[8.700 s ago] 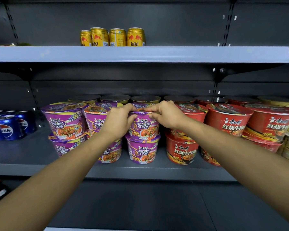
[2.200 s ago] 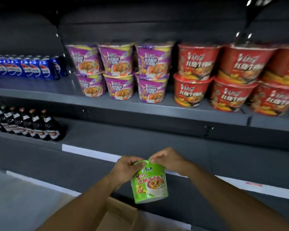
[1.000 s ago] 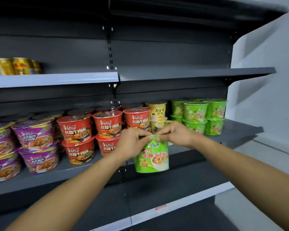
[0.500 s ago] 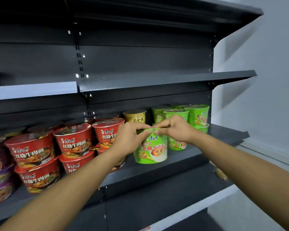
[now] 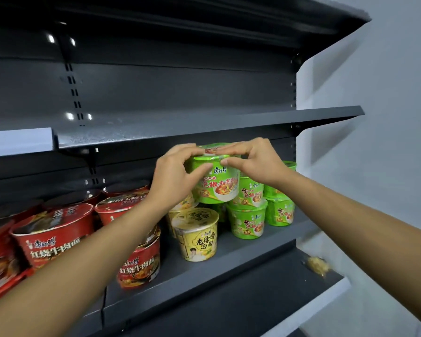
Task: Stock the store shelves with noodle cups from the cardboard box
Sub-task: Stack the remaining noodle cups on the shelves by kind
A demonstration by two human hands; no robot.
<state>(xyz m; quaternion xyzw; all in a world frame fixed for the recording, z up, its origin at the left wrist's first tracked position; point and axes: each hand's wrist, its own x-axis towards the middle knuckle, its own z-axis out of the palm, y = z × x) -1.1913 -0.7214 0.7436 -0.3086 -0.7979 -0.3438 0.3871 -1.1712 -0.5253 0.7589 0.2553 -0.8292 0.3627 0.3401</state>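
I see the green noodle cup [image 5: 216, 181] held upright between both hands, its long axis vertical, lid up and printed label facing me. It is a round, tapered tub, wider at the rim than at the base, wrapped in glossy film that catches the light. My left hand [image 5: 173, 176] grips the left side of the rim, thumb on the front wall and fingers curled over the lid. My right hand [image 5: 255, 161] pinches the right side of the rim the same way. The cup sits high in the shelf bay, just under the dark upper shelf [image 5: 204, 125], above the yellow cups [image 5: 197, 237] and just left of the stacked green cups [image 5: 248, 222]. I cannot tell whether its base rests on anything. Those stacks stand on the matte grey metal shelf [image 5: 229, 268]. Shiny red cups [image 5: 51, 237], also stacked, fill the left part.
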